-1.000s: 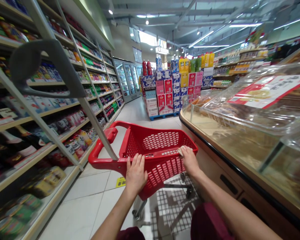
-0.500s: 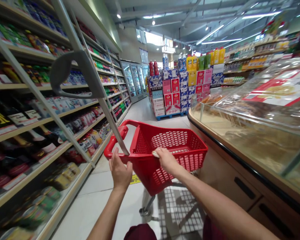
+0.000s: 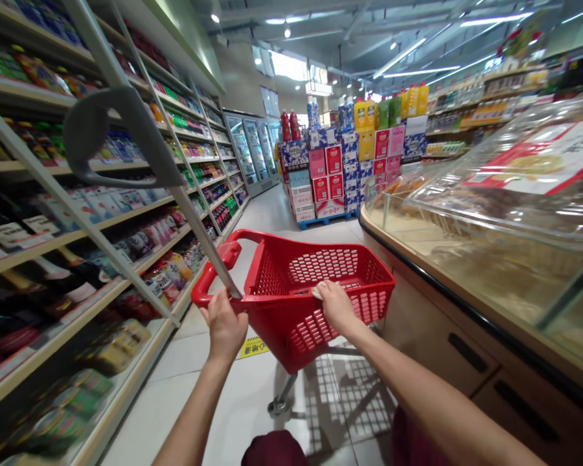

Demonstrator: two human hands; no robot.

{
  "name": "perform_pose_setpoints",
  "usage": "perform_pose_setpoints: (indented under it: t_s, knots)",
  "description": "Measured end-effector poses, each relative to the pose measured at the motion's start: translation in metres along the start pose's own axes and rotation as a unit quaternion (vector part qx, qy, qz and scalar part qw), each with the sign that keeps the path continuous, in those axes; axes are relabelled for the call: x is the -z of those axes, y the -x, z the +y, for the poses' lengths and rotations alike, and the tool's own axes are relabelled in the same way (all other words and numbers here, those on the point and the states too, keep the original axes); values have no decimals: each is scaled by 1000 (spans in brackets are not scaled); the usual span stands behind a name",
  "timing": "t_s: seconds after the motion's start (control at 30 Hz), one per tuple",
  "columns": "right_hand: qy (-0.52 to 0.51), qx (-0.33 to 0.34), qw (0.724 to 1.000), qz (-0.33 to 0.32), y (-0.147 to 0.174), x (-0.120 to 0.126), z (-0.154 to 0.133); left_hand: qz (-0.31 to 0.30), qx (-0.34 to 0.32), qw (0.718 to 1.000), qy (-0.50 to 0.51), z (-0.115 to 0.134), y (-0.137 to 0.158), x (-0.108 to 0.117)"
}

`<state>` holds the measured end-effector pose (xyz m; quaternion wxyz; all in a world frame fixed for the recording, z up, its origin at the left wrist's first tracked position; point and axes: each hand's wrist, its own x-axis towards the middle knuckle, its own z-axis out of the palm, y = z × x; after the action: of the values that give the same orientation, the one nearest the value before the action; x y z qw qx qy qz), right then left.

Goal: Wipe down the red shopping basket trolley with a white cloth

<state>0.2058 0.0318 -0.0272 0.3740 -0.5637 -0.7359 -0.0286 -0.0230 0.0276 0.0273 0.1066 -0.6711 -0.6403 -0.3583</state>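
Note:
A red plastic shopping cart stands before me, its perforated basket turned to the right. My left hand is closed over the cart's near rim, beside the foot of a slanting metal pole. Higher on that pole sits a grey loop-shaped holder. Farther right, my right hand rests at the basket's near rim. A small whitish cloth or tissue pokes out from its pinched fingers, pressed against the rim. Most of the cloth is hidden by the hand.
Shelves of bottles and cans line the left side. On the right is a wooden display counter with clear plastic packages. Stacked drink cartons stand ahead on a blue pallet. A yellow floor sticker lies under the cart.
My left hand's fingers have closed onto the cart rim. My right hand has slid rightward along the rim with the cloth. The whole view has shifted slightly.

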Motion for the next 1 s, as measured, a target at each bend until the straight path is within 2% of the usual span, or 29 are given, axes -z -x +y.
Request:
perform_pose_setpoints:
  t_s: [0.13, 0.2, 0.27, 0.33, 0.43, 0.5, 0.53, 0.6, 0.63, 0.7, 0.77, 0.83, 0.9, 1.0]
  knots:
    - [-18, 49, 999, 4, -15, -23, -59, -5, -6, 1000, 6, 3, -1, -1]
    - [-18, 62, 998, -1, -19, -25, -67, -18, -11, 1000, 3, 0, -2, 1]
    - [-4, 51, 999, -18, -12, -14, -44, -31, -12, 999, -2, -4, -2, 4]
    - [17, 15, 1000, -20, 1, 7, 1, -36, -13, 999, -3, -5, 1, 8]
    - [46, -46, 998, 9, 19, 31, 56, 37, -35, 999, 6, 8, 10, 10]
    - [56, -53, 997, 17, 24, 31, 61, 72, -101, 992, -4, 25, 18, 3]
    - [56, -45, 997, 14, 25, 26, 55, 59, -144, 988, -18, 35, 21, -3]
    - [51, -7, 999, 4, 23, 13, 38, -19, -215, 975, -54, 51, 25, -16]
    - [51, 10, 999, -1, 22, 9, 32, -61, -231, 968, -72, 56, 27, -22]
    - [65, 17, 998, -2, 23, 8, 37, -111, -238, 960, -100, 60, 28, -31]
    - [88, -20, 996, 9, 30, 20, 63, -124, -241, 956, -112, 57, 30, -35]
    - [109, -75, 991, 28, 39, 35, 94, -118, -243, 956, -117, 54, 33, -37]
    - [123, -109, 986, 41, 47, 42, 114, -104, -235, 959, -122, 51, 36, -37]
    - [126, -89, 988, 25, 52, 36, 113, -87, -232, 960, -130, 49, 39, -37]
